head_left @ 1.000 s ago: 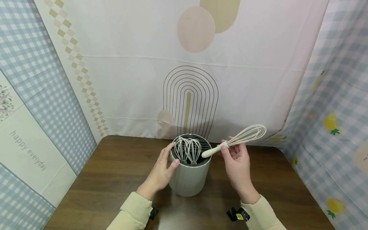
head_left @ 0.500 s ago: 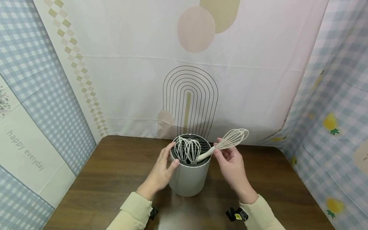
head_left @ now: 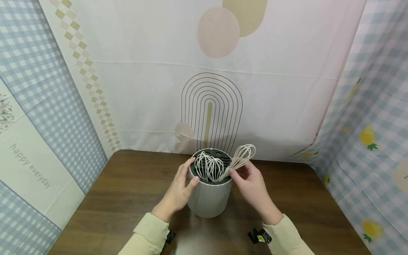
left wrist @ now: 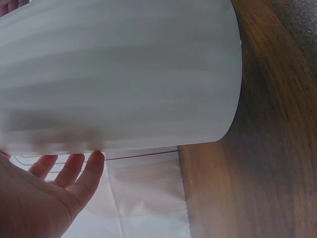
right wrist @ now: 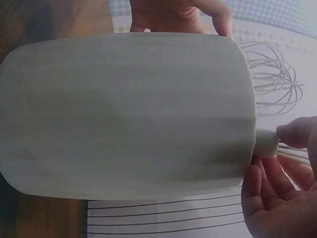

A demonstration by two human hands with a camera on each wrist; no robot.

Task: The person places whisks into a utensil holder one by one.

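Note:
A white ribbed utensil holder [head_left: 208, 200] with a black slotted top stands on the table. Two pale whisks [head_left: 214, 166] stick up from it side by side, wire loops uppermost. My left hand [head_left: 175, 189] holds the holder's left side, with the thumb at the front rim and the fingertips [left wrist: 95, 166] against the wall. At the right rim my right hand [head_left: 253, 184] pinches a third whisk [head_left: 244, 154] near the top of its handle [right wrist: 267, 143]. That whisk leans right, its handle running down into the holder's top; the handle's lower end is hidden.
The brown wooden table [head_left: 127, 198] reaches back to a white patterned cloth [head_left: 143, 99]. Blue checked cloths [head_left: 379, 106] hang at both sides.
My right hand has moved left and slightly down with the third whisk. The whisk is steeper now, and its handle has sunk into the holder's top. My left hand has stayed put.

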